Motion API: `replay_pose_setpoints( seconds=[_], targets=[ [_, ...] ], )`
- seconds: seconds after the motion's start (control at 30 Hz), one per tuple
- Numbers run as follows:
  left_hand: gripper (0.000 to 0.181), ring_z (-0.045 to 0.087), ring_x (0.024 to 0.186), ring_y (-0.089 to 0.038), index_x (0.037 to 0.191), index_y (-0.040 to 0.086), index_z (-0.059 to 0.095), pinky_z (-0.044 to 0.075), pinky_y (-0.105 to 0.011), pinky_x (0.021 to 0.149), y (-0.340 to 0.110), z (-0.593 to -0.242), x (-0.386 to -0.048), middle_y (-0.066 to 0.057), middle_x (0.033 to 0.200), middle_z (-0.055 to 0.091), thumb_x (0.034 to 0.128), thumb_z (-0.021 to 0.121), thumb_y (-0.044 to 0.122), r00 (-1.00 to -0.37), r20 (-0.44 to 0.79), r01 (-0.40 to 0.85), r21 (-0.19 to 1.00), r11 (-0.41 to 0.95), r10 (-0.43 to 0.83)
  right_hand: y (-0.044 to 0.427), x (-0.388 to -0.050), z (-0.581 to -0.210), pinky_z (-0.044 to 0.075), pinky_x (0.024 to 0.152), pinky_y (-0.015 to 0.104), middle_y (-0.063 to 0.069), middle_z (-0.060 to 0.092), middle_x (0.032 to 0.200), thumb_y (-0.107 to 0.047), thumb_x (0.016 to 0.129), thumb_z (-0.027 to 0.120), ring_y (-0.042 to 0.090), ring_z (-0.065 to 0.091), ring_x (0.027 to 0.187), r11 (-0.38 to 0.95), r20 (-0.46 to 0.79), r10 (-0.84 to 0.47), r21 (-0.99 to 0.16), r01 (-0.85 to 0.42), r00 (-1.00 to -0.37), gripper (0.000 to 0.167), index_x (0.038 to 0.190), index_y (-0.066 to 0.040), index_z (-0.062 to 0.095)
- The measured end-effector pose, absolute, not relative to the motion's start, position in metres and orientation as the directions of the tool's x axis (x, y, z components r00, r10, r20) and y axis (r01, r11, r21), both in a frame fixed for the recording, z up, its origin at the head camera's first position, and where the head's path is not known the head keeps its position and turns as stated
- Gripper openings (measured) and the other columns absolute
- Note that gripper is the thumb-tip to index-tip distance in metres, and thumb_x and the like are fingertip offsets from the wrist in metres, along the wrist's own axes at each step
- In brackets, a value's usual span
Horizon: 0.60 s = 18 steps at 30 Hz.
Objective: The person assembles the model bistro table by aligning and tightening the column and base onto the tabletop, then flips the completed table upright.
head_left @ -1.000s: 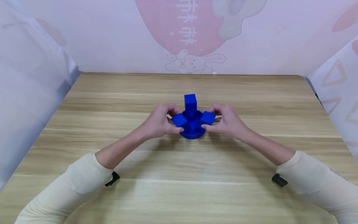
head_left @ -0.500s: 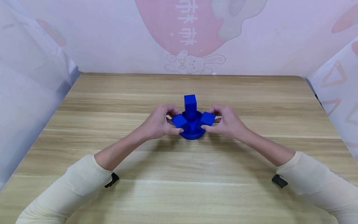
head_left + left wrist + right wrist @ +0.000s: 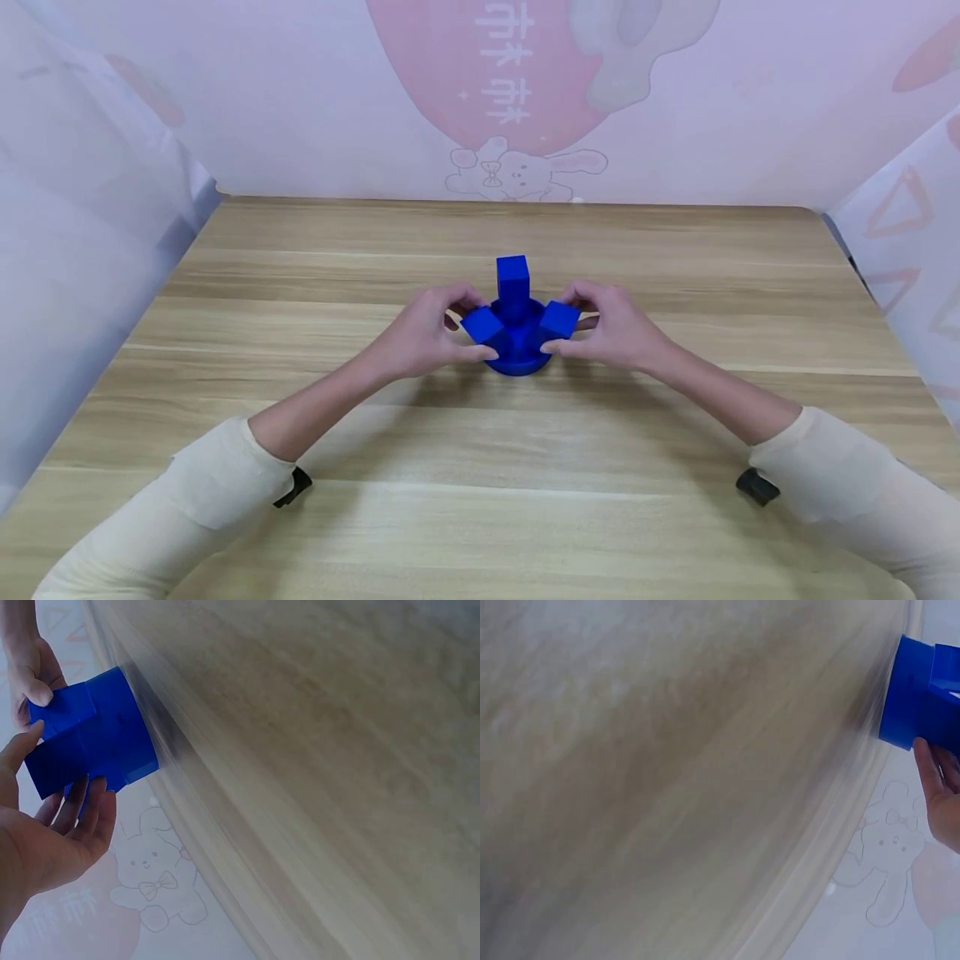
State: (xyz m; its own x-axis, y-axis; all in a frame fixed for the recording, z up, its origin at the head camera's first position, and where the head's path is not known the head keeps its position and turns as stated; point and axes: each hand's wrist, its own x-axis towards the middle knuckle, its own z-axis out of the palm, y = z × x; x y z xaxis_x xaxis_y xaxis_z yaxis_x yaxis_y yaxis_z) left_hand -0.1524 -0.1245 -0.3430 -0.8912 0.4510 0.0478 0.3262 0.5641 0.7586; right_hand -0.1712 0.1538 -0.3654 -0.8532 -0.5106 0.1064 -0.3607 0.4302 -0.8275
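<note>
A blue round base [image 3: 519,365] stands on the table with three square-topped blue blocks on it. The far block [image 3: 513,279] is upright; the left block [image 3: 483,323] and right block [image 3: 559,318] tilt outward. My left hand [image 3: 423,335] holds the left block between a fairly straight thumb and the fingers behind it. In the left wrist view, this hand's fingers [image 3: 88,817] lie along the blue piece's underside. My right hand [image 3: 617,329] pinches the right block, thumb in front. The right wrist view cuts off most of the right hand [image 3: 946,814].
A wood-grain table [image 3: 510,500] surrounds the blue piece. Behind it rises a pale printed backdrop [image 3: 337,108] with a rabbit drawing, and similar sheets hang at both sides. Small black items [image 3: 757,487] show beneath the sleeves.
My left thumb has straightened and moved slightly down along the left block. More of the side faces of both tilted blocks shows. The base has hardly moved, and the view has shifted slightly.
</note>
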Motion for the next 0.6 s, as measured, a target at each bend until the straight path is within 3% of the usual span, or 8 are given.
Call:
replay_pose_setpoints(
  seconds=[0.1, 0.27, 0.43, 0.6],
  targets=[
    [0.069, 0.066, 0.107, -0.029, 0.13, -0.004, 0.065, 0.058, -0.047, 0.087, -0.127, -0.345, -0.154, -0.014, 0.117, 0.073, 0.0744, 0.096, 0.021, -0.89, 0.047, 0.334, 0.745, 0.578, 0.454, 0.157, -0.173, -0.366, 0.063, 0.082, 0.041, 0.015, 0.071, 0.103, -0.01, 0.072, 0.096, 0.027, 0.069, 0.093, 0.448, 0.105, -0.544, -0.803, -0.394, -0.832, 0.056, 0.116, 0.006, 0.066],
    [0.085, 0.066, 0.109, -0.032, 0.138, -0.009, 0.059, 0.057, -0.046, 0.09, -0.128, -0.354, -0.161, -0.018, 0.121, 0.07, 0.07, 0.099, 0.022, -0.872, 0.04, 0.376, 0.694, 0.615, 0.488, 0.161, -0.18, -0.366, 0.059, 0.068, 0.034, 0.017, 0.07, 0.111, -0.015, 0.07, 0.098, 0.028, 0.065, 0.094, 0.519, 0.096, -0.598, -0.71, -0.475, -0.796, 0.075, 0.133, 0.007, 0.062],
    [0.092, 0.063, 0.106, -0.033, 0.14, -0.013, 0.055, 0.055, -0.044, 0.092, -0.126, -0.361, -0.166, -0.022, 0.123, 0.067, 0.0689, 0.099, 0.025, -0.849, 0.007, 0.421, 0.612, 0.669, 0.528, 0.159, -0.189, -0.371, 0.058, 0.081, 0.045, 0.02, 0.069, 0.117, -0.023, 0.069, 0.098, 0.034, 0.066, 0.102, 0.566, 0.081, -0.653, -0.608, -0.556, -0.753, 0.086, 0.139, 0.008, 0.059],
    [0.087, 0.057, 0.093, -0.026, 0.139, -0.004, 0.062, 0.052, -0.039, 0.08, -0.125, -0.366, -0.169, -0.015, 0.108, 0.067, 0.068, 0.1, 0.03, -0.84, -0.017, 0.432, 0.582, 0.689, 0.542, 0.154, -0.193, -0.376, 0.054, 0.094, 0.05, 0.017, 0.071, 0.114, -0.026, 0.067, 0.1, 0.031, 0.065, 0.105, 0.541, 0.079, -0.688, -0.606, -0.583, -0.721, 0.088, 0.137, 0.007, 0.061]
  ],
)
